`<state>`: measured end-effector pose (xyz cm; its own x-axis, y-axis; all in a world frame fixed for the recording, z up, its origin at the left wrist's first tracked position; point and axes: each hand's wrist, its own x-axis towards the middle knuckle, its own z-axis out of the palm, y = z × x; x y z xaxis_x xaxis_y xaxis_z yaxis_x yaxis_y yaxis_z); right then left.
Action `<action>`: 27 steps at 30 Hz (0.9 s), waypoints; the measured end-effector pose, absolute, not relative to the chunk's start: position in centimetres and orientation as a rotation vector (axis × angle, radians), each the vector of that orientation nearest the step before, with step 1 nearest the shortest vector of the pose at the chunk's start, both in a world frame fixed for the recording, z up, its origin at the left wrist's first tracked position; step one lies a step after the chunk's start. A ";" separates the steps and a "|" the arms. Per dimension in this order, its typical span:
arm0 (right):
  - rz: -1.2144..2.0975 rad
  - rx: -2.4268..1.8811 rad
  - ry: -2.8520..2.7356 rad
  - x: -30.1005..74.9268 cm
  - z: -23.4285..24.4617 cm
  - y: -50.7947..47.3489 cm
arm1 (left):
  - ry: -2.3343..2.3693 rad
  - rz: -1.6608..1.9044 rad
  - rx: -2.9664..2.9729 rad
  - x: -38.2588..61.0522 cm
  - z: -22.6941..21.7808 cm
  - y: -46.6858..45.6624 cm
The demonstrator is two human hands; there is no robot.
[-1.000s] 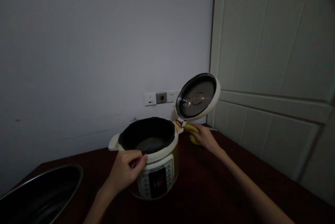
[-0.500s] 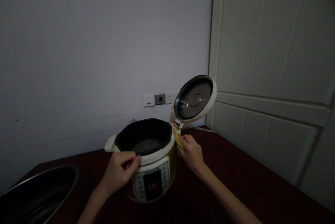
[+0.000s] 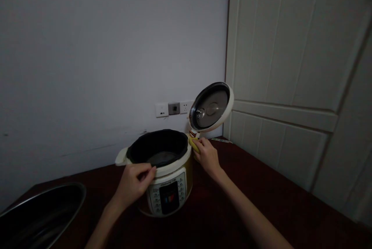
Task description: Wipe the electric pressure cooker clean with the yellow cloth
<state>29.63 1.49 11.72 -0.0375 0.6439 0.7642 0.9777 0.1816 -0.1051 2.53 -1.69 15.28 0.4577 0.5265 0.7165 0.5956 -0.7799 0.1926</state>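
Banana clenched in the right hand, now pulled in beside the hinge of the electric pressure cooker, whose rim the left hand grips, its lid standing open above the dark red table

The rim of a white-and-gold electric pressure cooker was gripped by the left hand, and a steel basin lay further left of that hand on a dark red table. A banana was held by the right hand against the cooker, just below the raised lid, while wall sockets were seen beyond the hand.
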 end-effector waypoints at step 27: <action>-0.409 -1.610 -1.614 32.2 11.0 0.4 | -1.075 -1.319 -2.594 3.1 15.4 -2.2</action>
